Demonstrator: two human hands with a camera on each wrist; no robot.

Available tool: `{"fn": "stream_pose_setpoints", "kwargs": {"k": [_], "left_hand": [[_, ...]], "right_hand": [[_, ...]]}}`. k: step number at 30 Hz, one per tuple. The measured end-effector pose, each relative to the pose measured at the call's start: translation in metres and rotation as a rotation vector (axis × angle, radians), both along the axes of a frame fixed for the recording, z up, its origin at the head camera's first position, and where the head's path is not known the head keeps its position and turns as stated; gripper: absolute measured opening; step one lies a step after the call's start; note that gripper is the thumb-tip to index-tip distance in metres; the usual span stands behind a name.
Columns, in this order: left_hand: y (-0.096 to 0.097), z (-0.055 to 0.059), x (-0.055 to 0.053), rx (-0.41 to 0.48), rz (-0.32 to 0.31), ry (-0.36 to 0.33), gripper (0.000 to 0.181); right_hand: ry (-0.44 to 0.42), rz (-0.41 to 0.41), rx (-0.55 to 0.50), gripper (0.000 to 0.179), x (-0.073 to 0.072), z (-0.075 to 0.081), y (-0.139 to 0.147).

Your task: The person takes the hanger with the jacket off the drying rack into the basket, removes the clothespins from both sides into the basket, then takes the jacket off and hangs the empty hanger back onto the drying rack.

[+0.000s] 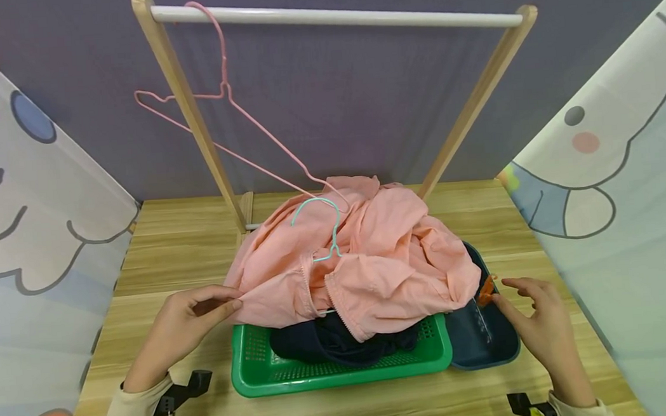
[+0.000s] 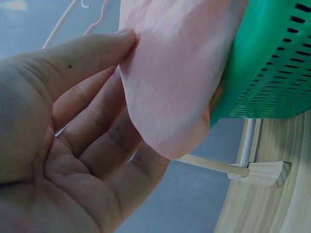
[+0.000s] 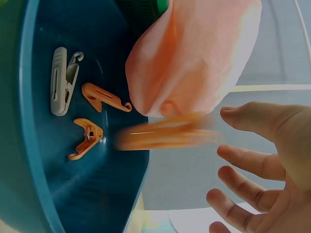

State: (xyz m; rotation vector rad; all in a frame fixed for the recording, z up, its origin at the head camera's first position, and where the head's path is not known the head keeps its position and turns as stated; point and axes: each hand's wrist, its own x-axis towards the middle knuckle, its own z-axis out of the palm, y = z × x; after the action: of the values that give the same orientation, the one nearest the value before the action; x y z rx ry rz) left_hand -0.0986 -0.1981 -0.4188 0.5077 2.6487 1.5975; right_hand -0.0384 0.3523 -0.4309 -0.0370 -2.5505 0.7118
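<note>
- My left hand (image 1: 188,318) pinches the edge of the pink jacket (image 1: 383,281) between thumb and fingers.
- The jacket lies heaped over the green basket (image 1: 344,383), a teal hanger (image 1: 334,233) poking from its opening.
- My right hand (image 1: 549,325) is spread, fingers apart, just beside a blurred orange clip (image 3: 163,136) over the blue bin (image 1: 473,339).
- A grey clip (image 3: 60,87) lies inside the bin.

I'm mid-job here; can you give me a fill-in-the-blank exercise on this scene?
1. The left hand pinches a ____ garment.
2. Nearest the right hand is a blurred ____ clip.
3. The dark cloth lies in the ____ basket.
4. In the head view, the pink hanger hangs nearer the rail's ____ end.

Missing words: pink; orange; green; left.
</note>
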Motion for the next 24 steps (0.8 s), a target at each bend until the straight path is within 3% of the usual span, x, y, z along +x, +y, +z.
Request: {"fn": "stream_pose_setpoints", "kwargs": {"k": [5,9,14,19,24], "left_hand": [[0.0,0.0,0.0,0.004,-0.002,0.004,0.014],[-0.001,0.0,0.0,0.017,-0.009,0.0,0.014],[-0.001,0.0,0.001,0.022,-0.011,-0.002,0.015],[-0.002,0.001,0.001,0.017,-0.01,-0.007,0.016],[-0.001,0.002,0.002,0.01,-0.008,-0.018,0.015]], "right_hand": [[-0.001,-0.004,-0.012,0.038,0.0,0.003,-0.003],[0.044,0.046,-0.023,0.038,-0.002,0.013,-0.01],[0.148,0.176,0.013,0.039,-0.014,0.035,-0.032],[0.162,0.328,0.052,0.029,-0.029,0.053,-0.059],[0.241,0.454,0.081,0.047,-0.043,0.061,-0.084]]}}
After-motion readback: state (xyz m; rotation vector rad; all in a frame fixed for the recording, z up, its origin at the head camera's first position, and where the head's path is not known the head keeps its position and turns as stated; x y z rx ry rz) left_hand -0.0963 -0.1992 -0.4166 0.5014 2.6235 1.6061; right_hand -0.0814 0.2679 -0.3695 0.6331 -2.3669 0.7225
